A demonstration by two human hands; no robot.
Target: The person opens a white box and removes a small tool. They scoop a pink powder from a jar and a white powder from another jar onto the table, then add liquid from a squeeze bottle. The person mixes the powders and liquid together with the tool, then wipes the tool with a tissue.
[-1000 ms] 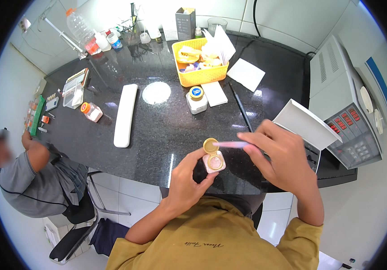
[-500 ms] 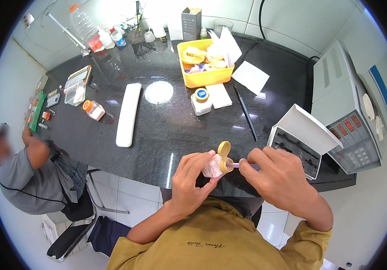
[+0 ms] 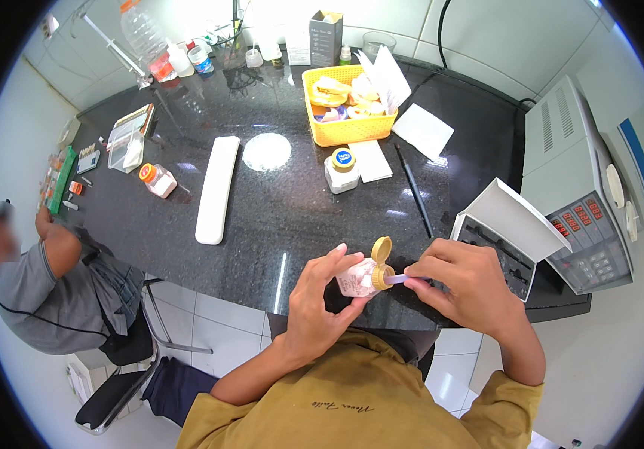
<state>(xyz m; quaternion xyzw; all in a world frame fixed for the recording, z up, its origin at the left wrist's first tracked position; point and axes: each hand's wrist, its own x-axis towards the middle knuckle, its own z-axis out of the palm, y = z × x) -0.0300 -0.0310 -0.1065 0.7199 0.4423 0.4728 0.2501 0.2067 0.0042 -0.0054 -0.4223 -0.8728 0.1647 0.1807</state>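
My left hand (image 3: pixel 317 293) grips a small clear jar (image 3: pixel 353 278) of pinkish-white powder, tipped on its side with its mouth toward the right. The jar's gold flip lid (image 3: pixel 382 249) stands up on its hinge. In my right hand (image 3: pixel 465 284), a thin pale-purple stick (image 3: pixel 399 279) is pinched between thumb and fingers, its tip at the jar's mouth. Whether the tip carries powder I cannot tell. Just beyond the hands sits a second jar (image 3: pixel 342 173) of white powder with a gold and blue lid.
A yellow basket (image 3: pixel 352 133) of dental-model-like pieces stands behind, near a black pen-like tool (image 3: pixel 413 187). On the right are an open white box (image 3: pixel 516 217) and a machine with a lit display (image 3: pixel 591 232). A long white case (image 3: pixel 217 191) lies left; a person (image 3: pixel 45 284) sits farther left.
My right hand has shifted slightly, and more of the purple stick shows outside the jar's mouth. The whole view has moved a little; the jar stays in my left hand.
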